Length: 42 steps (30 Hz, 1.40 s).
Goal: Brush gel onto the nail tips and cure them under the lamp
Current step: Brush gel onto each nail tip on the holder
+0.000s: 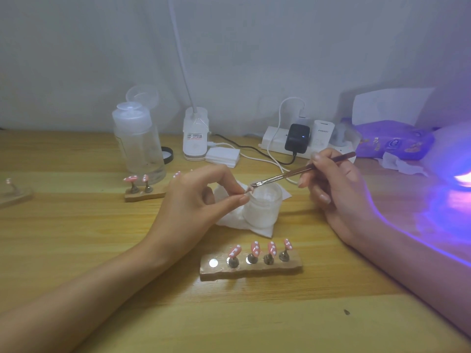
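Left hand (201,200): forearm entering from lower left, angled up and right; thumb and forefinger pinching a tip (248,192); remaining fingers loosely curled behind. Right hand (339,197): forearm entering from lower right; fingers curled round a brush (280,176), pen-fashion; knuckles toward the left hand; hands apart.

The left hand (198,202) pinches a small nail tip (247,192) between thumb and forefinger, just over the rim of a white jar (262,207). The right hand (339,192) grips a thin brush (300,172), its bristles touching that tip. Near them on the table (76,225), a wooden holder (280,268) carries four pink dotted tips (255,247). At the right a lamp (456,161) glows violet.
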Tool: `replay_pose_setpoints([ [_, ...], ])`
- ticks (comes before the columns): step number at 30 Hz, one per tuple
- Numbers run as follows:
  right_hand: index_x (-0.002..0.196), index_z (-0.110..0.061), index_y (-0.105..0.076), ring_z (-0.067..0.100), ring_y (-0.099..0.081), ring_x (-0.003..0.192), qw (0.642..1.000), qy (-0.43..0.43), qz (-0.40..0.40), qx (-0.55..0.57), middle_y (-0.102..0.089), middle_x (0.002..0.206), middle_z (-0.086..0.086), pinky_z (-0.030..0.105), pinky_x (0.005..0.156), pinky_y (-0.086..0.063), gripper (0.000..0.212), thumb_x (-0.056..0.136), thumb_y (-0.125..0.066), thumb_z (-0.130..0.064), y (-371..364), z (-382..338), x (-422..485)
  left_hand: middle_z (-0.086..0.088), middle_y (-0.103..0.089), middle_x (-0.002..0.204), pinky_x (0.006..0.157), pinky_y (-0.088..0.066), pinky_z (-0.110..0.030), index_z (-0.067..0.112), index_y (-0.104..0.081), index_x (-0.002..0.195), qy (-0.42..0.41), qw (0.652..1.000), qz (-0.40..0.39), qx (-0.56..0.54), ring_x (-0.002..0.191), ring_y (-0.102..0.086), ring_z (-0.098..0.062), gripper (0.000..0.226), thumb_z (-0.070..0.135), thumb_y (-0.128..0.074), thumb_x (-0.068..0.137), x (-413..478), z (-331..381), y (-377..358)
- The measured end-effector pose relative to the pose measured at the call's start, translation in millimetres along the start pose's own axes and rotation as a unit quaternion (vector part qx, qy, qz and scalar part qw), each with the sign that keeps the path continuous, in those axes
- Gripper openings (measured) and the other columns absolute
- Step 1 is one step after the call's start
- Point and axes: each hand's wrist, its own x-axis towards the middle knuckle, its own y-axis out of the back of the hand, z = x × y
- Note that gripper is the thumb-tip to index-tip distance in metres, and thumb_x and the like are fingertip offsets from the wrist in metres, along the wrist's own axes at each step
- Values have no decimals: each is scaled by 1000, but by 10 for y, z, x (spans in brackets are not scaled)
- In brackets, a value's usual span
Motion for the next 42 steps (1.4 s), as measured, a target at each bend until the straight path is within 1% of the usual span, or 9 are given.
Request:
replay_pose_setpoints([
  [4, 69, -25, -53, 7, -29, 36, 999, 16, -29, 6, -66, 59, 6, 13, 38, -27, 27, 97, -54, -24, -11, -4, -12, 31, -56, 62, 48, -26, -6, 20, -65, 74, 0, 1000, -3, -2, 43, -33, -4, 16, 21, -78, 83, 3, 3, 4],
  [9, 75, -21, -49, 7, -27, 35, 1000, 11, 0, -1, -65, 57, 5, 13, 37, -25, 26, 101, -51, -18, 11, 8, 0, 29, -58, 63, 48, -26, -6, 20, -66, 73, 8, 1000, -2, -12, 43, -34, -2, 16, 23, -78, 83, 2, 6, 2],
  [14, 74, -23, -48, 7, -29, 36, 999, 29, -40, -1, -67, 59, 6, 12, 38, -27, 26, 100, -52, -21, 0, 3, -10, 30, -58, 62, 48, -26, -6, 19, -67, 74, 7, 1000, -3, -12, 42, -34, -3, 15, 23, -79, 82, 6, 8, 1],
  [21, 71, -22, -45, 7, -27, 33, 1000, 15, 12, -12, -63, 53, 7, 13, 36, -23, 31, 100, -51, -13, -1, 10, -13, 30, -56, 59, 47, -26, -6, 18, -66, 73, 4, 1000, -2, -13, 42, -34, -3, 16, 21, -79, 82, 9, 20, -5],
  [27, 70, -21, -43, 11, -29, 40, 998, 45, 54, -6, -51, 45, -2, 16, 37, -22, 31, 99, -50, -13, 56, -48, 26, 31, -56, 61, 47, -26, -7, 17, -66, 74, -1, 1000, -5, -6, 42, -33, -3, 16, 21, -78, 83, 8, 22, 5],
  [33, 65, -25, -46, 8, -34, 36, 995, 60, 68, -30, -45, 45, -4, 16, 37, -22, 37, 98, -47, -10, 161, -202, 136, 32, -55, 59, 49, -27, -5, 16, -65, 74, -1, 1000, -5, -5, 41, -34, -3, 16, 21, -78, 82, 8, 25, 0],
  [37, 70, -24, -47, 8, -42, 41, 995, 100, -10, -9, -48, 52, -3, 16, 38, -27, 27, 96, -47, -16, 169, -275, 158, 32, -56, 61, 50, -28, -5, 16, -65, 74, 2, 1000, -4, -8, 42, -34, -3, 16, 21, -78, 83, 7, 19, -1],
  [40, 78, -24, -50, 15, -46, 45, 976, 179, -82, -88, -54, 59, -3, 18, 40, -31, 17, 89, -47, -12, 135, -274, 94, 33, -53, 58, 49, -27, -5, 15, -64, 74, -4, 1000, -6, -1, 41, -33, -4, 17, 18, -78, 84, 2, 20, -8],
  [42, 83, -24, -48, 14, -44, 45, 959, 230, -114, -119, -55, 62, -3, 18, 42, -31, 13, 82, -44, -11, 115, -269, 39, 32, -53, 58, 49, -26, -6, 16, -64, 74, -6, 1000, -7, -6, 42, -32, -5, 18, 18, -77, 85, 3, 20, -13],
])
